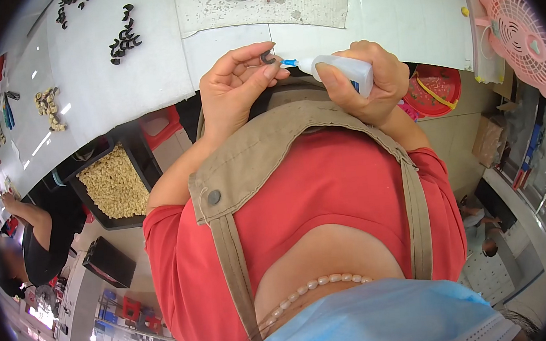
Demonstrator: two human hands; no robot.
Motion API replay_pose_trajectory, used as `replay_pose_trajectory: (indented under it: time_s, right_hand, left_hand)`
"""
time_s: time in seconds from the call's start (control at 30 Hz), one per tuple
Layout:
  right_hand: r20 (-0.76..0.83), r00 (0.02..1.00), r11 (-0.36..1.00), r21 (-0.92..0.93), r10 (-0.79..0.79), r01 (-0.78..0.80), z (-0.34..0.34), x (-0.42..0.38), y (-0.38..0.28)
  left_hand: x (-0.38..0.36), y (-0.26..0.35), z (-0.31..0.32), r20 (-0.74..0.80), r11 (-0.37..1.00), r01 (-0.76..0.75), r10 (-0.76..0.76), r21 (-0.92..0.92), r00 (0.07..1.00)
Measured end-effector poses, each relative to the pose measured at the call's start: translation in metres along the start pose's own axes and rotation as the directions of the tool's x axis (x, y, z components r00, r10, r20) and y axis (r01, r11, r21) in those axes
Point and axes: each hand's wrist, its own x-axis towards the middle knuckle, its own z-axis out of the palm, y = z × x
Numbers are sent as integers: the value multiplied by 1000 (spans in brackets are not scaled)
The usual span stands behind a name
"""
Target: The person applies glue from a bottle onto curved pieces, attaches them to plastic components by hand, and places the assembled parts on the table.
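Between the thumb and forefinger of my left hand is a small dark C-shaped piece. My right hand wraps round a translucent white squeeze bottle, tilted on its side. The bottle's blue nozzle tip points left and lies right by the dark piece and the left fingertips. Both hands are in front of my chest, near the table's front edge. More dark curved pieces lie in a loose row on the white table to the left.
Several small cream-coloured pieces lie on the table's left. A black crate full of pale pieces stands below the edge. A stained board lies ahead. At right are a pink fan and a red basin. Another person sits left.
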Motion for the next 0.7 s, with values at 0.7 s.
replay_pose_trajectory:
  time_s: [0.7]
  right_hand:
    - [-7, 984, 979, 104, 180, -178, 7, 11, 4]
  left_hand:
    - [11, 1, -9, 8, 1000, 7, -7, -30, 1000]
